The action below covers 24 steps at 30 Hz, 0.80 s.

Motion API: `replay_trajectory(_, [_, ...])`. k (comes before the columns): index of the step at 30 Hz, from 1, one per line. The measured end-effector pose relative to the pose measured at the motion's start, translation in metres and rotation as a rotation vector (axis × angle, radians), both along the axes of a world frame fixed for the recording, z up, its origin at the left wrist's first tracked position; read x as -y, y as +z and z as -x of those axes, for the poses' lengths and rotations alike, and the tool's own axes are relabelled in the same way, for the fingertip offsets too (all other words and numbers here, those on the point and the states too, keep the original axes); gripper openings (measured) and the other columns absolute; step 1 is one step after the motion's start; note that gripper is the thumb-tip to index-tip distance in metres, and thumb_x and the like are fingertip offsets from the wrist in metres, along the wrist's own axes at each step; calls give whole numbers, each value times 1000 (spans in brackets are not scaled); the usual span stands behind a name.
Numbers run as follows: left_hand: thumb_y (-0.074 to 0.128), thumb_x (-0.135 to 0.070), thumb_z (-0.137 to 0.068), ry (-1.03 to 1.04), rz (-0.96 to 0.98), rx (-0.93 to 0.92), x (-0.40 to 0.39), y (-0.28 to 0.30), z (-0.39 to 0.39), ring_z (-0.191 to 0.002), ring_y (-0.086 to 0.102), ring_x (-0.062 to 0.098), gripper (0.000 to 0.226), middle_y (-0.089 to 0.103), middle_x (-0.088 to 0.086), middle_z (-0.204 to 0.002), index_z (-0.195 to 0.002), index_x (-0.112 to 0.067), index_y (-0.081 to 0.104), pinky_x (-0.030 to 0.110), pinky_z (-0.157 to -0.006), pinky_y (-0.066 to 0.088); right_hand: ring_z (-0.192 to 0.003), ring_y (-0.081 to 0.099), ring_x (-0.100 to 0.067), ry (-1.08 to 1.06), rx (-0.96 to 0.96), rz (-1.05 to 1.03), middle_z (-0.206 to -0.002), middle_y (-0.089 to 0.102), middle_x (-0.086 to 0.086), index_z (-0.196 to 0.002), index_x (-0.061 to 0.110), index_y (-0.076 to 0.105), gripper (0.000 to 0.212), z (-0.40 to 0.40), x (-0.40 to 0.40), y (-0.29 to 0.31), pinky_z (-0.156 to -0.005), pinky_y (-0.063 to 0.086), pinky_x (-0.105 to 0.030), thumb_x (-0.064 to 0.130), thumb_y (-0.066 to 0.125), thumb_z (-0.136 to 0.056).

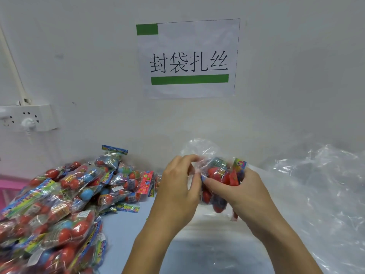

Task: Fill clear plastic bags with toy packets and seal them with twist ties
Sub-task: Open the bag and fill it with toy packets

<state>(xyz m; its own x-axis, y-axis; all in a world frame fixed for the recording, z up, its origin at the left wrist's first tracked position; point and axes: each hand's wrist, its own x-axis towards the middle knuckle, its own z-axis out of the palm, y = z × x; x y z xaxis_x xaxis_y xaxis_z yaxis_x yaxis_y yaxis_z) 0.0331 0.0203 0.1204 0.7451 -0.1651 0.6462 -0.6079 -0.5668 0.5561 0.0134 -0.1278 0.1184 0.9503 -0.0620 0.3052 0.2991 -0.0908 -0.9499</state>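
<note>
**Bag Held at the Neck, Both Hands Engaged**

Head view. My left hand (178, 186) is at centre frame, fingers curled, pinching the gathered neck of a clear bag (199, 153) between thumb and fingertips. My right hand (245, 191) is at 3 o'clock of the left, just beside it, fingers curled around the lower body of the same bag. The bag contains toy packets (221, 175) with red pieces and a coloured header card showing at its upper right. The loose top of the bag fans out at 12 o'clock of my left hand. I cannot tell whether a tie is on the neck.

A pile of loose packets (65, 200) lies at 9 o'clock of my hands, on the light blue table (126, 224). A heap of clear plastic sheeting (320, 186) lies at 3 o'clock. On the wall, a paper sign (188, 58) hangs at 12 o'clock, and a power strip (27, 117) sits at 10 o'clock. A pink item (9, 184) shows at the left edge.
</note>
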Motion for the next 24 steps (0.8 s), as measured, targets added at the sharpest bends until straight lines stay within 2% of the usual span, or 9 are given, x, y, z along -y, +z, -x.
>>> replay_trajectory(3, [56,-9,-97,-5,43,30,-1,1,-1,-92,54,-3,29,52,-22,-94,-117,-28,63,6,-76,42,-58,69,-23,-49,57,-37,-75,74,-5,-102,23,66,29,-2,-8,-4,-48,53,-28,16,81,-78])
replay_trajectory(6, [56,-12,-97,-47,16,25,0,1,0,-89,59,3,25,58,-22,-92,-115,-27,64,16,-76,49,-56,68,-14,-252,121,-50,-74,73,2,-99,30,58,36,-8,-18,-10,-50,51,-19,21,82,-75])
replay_trajectory(7, [56,-12,-97,-78,5,20,2,1,1,-87,61,5,24,60,-20,-89,-114,-27,64,17,-76,49,-53,66,-13,-325,124,-64,-69,71,2,-97,28,57,33,-10,-21,-12,-48,49,-19,22,81,-75])
replay_trajectory(9, [56,-9,-97,-151,-11,5,3,2,4,-81,64,5,27,63,-20,-82,-114,-27,64,11,-73,46,-54,67,-17,-403,70,-110,-64,70,0,-95,20,59,26,-14,-23,-17,-50,53,-30,24,77,-76])
replay_trajectory(11, [57,-9,-96,-200,-24,-22,3,3,5,-80,65,6,27,63,-22,-79,-114,-28,65,11,-73,48,-62,70,-24,-402,5,-156,-67,70,-4,-93,9,62,25,-18,-23,-22,-51,57,-41,25,72,-78])
replay_trajectory(12, [58,-10,-96,-220,-24,-48,2,3,6,-81,66,7,27,64,-21,-79,-115,-27,67,14,-75,49,-62,69,-25,-392,-12,-184,-68,68,-6,-91,4,62,26,-19,-23,-23,-47,55,-41,25,71,-79])
replay_trajectory(17, [69,-21,-90,-238,88,-113,-2,9,10,-87,66,4,23,72,-16,-81,-110,-32,73,9,-75,41,-52,59,-19,-354,17,-294,-54,54,0,-78,3,56,34,-14,-25,-23,-40,42,-27,30,76,-83])
replay_trajectory(20, [68,-32,-87,-247,255,-109,-1,14,11,-88,70,3,20,76,-15,-86,-107,-35,72,18,-79,50,-51,57,-17,-317,70,-352,-57,59,-2,-78,4,58,30,-13,-26,-20,-40,39,-21,27,78,-83])
replay_trajectory(24, [69,-11,-91,-52,407,115,3,12,10,-86,66,3,27,70,-15,-96,-103,-35,64,18,-67,52,-52,61,-9,-272,123,-385,-65,71,-2,-85,14,68,16,-11,-28,-16,-42,41,-14,26,79,-84])
